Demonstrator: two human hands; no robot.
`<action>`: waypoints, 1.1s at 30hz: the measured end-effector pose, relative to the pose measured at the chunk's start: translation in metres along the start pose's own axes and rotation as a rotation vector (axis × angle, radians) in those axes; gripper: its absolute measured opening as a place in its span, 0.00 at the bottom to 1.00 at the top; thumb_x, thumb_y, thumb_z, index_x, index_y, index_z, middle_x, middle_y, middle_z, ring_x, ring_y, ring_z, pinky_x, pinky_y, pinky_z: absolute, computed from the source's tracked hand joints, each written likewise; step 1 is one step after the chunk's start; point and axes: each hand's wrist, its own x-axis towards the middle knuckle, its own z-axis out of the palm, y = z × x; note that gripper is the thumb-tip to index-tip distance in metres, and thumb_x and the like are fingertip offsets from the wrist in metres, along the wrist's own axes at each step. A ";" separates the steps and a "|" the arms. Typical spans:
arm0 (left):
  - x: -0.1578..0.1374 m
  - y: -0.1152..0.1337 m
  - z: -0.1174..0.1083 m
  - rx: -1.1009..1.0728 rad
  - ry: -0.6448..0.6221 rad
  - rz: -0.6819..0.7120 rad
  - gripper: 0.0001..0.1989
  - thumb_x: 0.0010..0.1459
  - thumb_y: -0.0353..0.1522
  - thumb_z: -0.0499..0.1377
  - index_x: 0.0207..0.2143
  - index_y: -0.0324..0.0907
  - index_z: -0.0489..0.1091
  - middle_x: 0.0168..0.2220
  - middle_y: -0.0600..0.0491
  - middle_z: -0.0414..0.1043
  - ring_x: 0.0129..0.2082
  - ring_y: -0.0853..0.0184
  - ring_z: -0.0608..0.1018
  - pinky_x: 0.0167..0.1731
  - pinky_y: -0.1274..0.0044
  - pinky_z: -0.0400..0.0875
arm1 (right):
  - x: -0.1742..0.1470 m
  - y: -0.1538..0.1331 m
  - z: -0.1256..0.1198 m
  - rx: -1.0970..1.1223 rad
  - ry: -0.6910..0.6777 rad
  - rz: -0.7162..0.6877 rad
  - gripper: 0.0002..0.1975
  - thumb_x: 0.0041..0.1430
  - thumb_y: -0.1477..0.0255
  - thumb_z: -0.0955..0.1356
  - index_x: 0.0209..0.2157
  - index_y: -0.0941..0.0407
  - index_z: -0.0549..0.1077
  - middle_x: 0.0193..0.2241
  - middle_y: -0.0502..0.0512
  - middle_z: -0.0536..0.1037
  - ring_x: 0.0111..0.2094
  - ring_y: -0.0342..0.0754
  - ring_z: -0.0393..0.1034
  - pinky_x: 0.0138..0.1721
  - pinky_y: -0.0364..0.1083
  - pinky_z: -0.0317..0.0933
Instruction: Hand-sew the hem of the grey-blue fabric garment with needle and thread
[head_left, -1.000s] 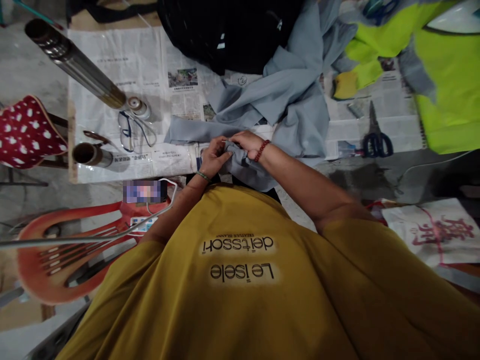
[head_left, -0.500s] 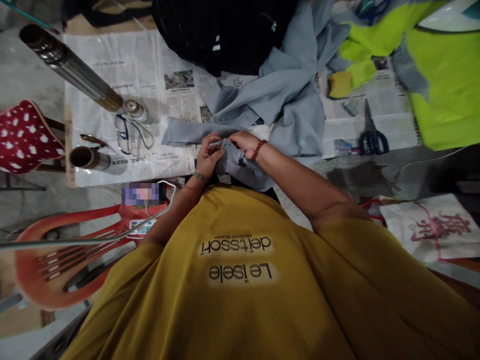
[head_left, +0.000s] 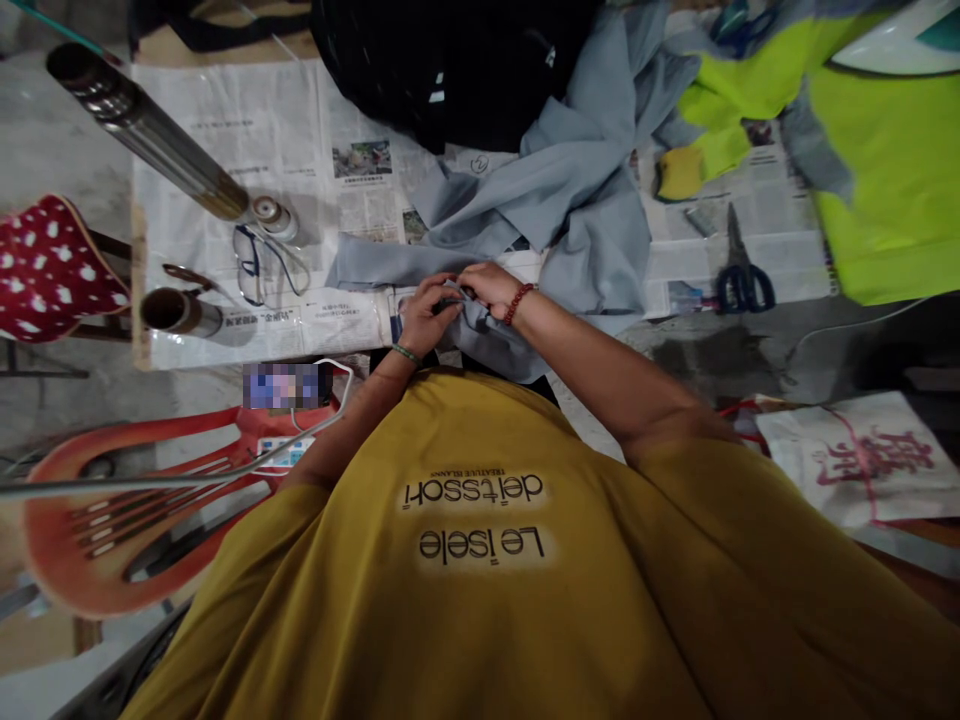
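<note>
Grey cloth (head_left: 592,240) lies crumpled over the newspaper-covered table, and part of it hangs down in front of my body. At the table's near edge, my left hand (head_left: 429,312) has its fingers bent and pinched at the cloth's edge. My right hand (head_left: 487,287), with a red bead bracelet at the wrist, grips the same cloth just beside it. The fingertips of both hands nearly meet. Whether a small tool or needle is between them is too small to make out.
A steel thermos (head_left: 165,145), eyeglasses (head_left: 251,265) and a cup (head_left: 180,312) stand or lie left. Scissors (head_left: 742,275) and a yellow sponge-like piece (head_left: 681,172) are right, near neon yellow fabric (head_left: 877,190) and an iron (head_left: 900,40). A black bag (head_left: 450,70) sits behind.
My left hand has turned and moved slightly right and down, closer to my right hand. The right hand stays nearly in place on the cloth.
</note>
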 end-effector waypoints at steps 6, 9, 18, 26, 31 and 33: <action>0.002 0.005 0.000 -0.055 0.021 -0.102 0.03 0.56 0.30 0.66 0.35 0.44 0.77 0.39 0.52 0.79 0.44 0.63 0.80 0.50 0.70 0.74 | 0.003 0.000 0.002 0.032 0.171 0.002 0.18 0.65 0.80 0.65 0.21 0.54 0.62 0.15 0.44 0.61 0.17 0.39 0.51 0.18 0.40 0.46; 0.002 0.007 0.000 -0.089 0.031 -0.133 0.03 0.56 0.31 0.66 0.34 0.44 0.76 0.38 0.53 0.79 0.43 0.64 0.79 0.48 0.72 0.74 | 0.006 0.001 -0.002 0.059 0.231 0.005 0.17 0.65 0.78 0.66 0.22 0.53 0.62 0.17 0.45 0.63 0.17 0.40 0.53 0.19 0.41 0.54; 0.001 -0.003 0.005 -0.247 0.101 -0.232 0.27 0.58 0.38 0.70 0.57 0.47 0.69 0.32 0.58 0.71 0.35 0.69 0.77 0.38 0.76 0.71 | -0.003 -0.023 -0.032 0.300 0.295 -0.143 0.19 0.73 0.75 0.63 0.24 0.53 0.61 0.16 0.41 0.62 0.15 0.38 0.50 0.18 0.42 0.46; 0.004 0.002 0.001 -0.270 0.071 -0.313 0.13 0.56 0.42 0.68 0.39 0.44 0.77 0.36 0.54 0.78 0.40 0.65 0.78 0.44 0.74 0.73 | -0.017 -0.076 -0.109 0.677 0.347 -0.264 0.20 0.79 0.74 0.56 0.28 0.55 0.60 0.17 0.36 0.65 0.16 0.35 0.52 0.23 0.40 0.49; 0.006 0.006 -0.001 -0.255 0.100 -0.322 0.09 0.57 0.39 0.66 0.35 0.44 0.74 0.35 0.55 0.78 0.39 0.66 0.77 0.44 0.76 0.72 | -0.024 -0.100 -0.154 0.739 0.437 -0.360 0.22 0.79 0.70 0.54 0.27 0.55 0.61 0.16 0.38 0.64 0.14 0.35 0.52 0.21 0.39 0.47; 0.007 0.005 -0.001 -0.250 0.105 -0.324 0.08 0.58 0.39 0.65 0.36 0.44 0.74 0.35 0.55 0.77 0.38 0.67 0.76 0.43 0.77 0.72 | -0.027 -0.105 -0.165 0.740 0.460 -0.369 0.23 0.79 0.69 0.54 0.26 0.55 0.62 0.16 0.38 0.65 0.14 0.35 0.52 0.21 0.39 0.46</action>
